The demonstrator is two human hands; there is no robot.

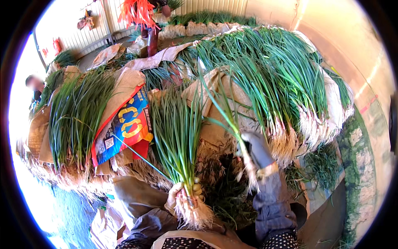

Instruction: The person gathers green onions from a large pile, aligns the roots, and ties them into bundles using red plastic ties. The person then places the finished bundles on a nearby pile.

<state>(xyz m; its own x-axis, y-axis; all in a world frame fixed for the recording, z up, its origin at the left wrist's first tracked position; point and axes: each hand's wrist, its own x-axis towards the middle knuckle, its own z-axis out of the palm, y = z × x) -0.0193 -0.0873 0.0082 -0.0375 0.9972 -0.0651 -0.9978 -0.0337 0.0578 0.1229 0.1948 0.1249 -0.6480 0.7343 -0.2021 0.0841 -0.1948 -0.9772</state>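
Note:
My left hand (172, 196), in a pale glove, grips a thick bunch of green onions (178, 137) just above the roots. Their leaves point away from me and the pale, stringy roots hang toward my lap. A grey glove covers my right hand (256, 147), which is closed around a much thinner green onion clump (228, 119), its roots dangling beside my sleeve. Right of that hand lies a large heap of green onions (279, 71), roots facing me. One thin leaf sticks out leftward from the left-hand bunch across a printed sack.
On the left, more green onions (77, 118) rest beside a colourful printed sack (124, 124). Tan sackcloth (224, 102) is draped in the middle. Loose leaf scraps (230, 199) litter the ground below my hands. A person (152, 34) stands behind the heaps near orange-red strips (136, 12); another person (36, 85) is at far left.

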